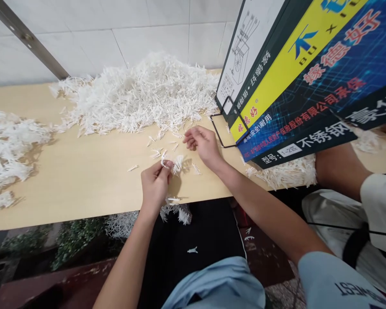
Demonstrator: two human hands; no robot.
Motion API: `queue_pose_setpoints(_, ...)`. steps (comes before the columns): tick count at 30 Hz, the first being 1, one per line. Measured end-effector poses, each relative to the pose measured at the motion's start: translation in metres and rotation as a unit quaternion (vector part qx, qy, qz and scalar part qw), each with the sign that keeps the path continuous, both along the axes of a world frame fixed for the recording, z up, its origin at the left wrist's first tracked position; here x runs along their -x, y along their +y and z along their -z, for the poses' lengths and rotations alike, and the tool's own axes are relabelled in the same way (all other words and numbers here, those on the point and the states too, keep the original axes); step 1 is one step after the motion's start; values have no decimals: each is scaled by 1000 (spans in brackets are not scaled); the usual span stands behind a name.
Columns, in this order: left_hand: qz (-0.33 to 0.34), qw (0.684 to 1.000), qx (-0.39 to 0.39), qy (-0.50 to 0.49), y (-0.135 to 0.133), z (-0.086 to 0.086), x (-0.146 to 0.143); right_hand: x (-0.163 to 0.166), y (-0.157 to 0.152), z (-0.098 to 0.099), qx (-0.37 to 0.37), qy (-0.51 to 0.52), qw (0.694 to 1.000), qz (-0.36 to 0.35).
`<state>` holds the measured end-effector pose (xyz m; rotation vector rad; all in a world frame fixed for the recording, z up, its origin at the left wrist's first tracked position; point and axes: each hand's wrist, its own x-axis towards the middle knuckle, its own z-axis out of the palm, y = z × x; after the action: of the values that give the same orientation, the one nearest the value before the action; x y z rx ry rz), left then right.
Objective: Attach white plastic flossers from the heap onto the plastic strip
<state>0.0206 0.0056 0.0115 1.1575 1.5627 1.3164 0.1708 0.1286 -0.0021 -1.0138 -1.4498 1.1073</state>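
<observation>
My left hand (156, 184) is closed, thumb and forefinger pinching a small bunch of white forked plastic pieces (177, 164) just above the tabletop (99, 167). To its right and a little farther back is my right hand (204, 146), its fingers loosely bent and somewhat apart, with nothing visible in them. Several loose white pieces (197, 169) lie on the table between and around my hands. Behind them rises a large heap of the same white pieces (148, 94). What the pieces belong to is not shown.
A tall printed box (296, 86) stands at the right, a black wire frame (227, 128) at its near corner. More white pieces lie left (9, 146) and below the box (286, 171). Another person's arm (339, 171) rests at the right. A tiled wall (151, 38) backs the table.
</observation>
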Motion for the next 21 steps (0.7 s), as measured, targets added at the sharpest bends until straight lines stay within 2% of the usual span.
queue_pose_setpoints(2,-20,1000,-8,-15,2,-1,-1,1,-4,-8,-97,-98,990,-13)
queue_pose_setpoints(5,-28,999,-23,-10,5,-1,-3,-5,-36,-27,-239,-196,950,54)
queue_pose_setpoints(7,-43,999,-33,-8,5,-1,-4,-15,-79,-33,-296,-204,930,79)
queue_pose_setpoints(9,-48,998,-36,-12,5,-1,-4,-27,-133,-28,-329,-195,923,42)
queue_pose_setpoints(11,-43,998,-37,-14,5,-1,-5,-39,-190,-11,-314,-225,920,-68)
queue_pose_setpoints(12,-37,999,-35,-12,6,-1,-5,-45,-214,1,-280,-266,914,-121)
queue_pose_setpoints(15,-27,999,-28,-12,6,-2,-5,-55,-262,38,-157,-420,852,-269)
queue_pose_setpoints(18,-22,999,-23,-15,6,-2,-5,-57,-272,59,-74,-492,802,-330)
queue_pose_setpoints(21,-18,999,-24,-14,5,-3,-4,-53,-262,62,-16,-514,784,-347)
